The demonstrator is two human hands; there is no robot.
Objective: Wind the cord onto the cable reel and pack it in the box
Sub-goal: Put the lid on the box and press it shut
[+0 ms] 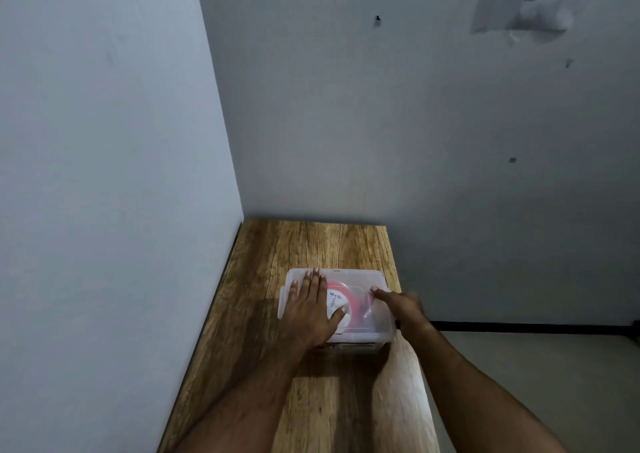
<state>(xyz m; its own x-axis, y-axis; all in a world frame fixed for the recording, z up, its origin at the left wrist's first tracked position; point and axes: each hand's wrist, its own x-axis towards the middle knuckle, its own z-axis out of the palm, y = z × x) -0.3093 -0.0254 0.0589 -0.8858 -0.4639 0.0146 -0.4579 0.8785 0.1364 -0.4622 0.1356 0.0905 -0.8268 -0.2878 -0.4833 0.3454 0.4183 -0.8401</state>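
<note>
Pressing hands (311, 307) flat on box lid (356, 276).

Overall illumination is dim and cool; both walls read grey-blue. A pale glare patch lies on the tabletop (311, 244) at lower centre and lower right of the frame. The arms cast soft shadows across the wood. The right hand (398, 305) is motion-blurred; the left hand (311, 309) is sharper. Wide-angle distortion bends the wall corner and tabletop edges. Fine detail is soft and slightly noisy.

Left hand (310, 309) flat; right hand (398, 305) blurred, extended.
</note>
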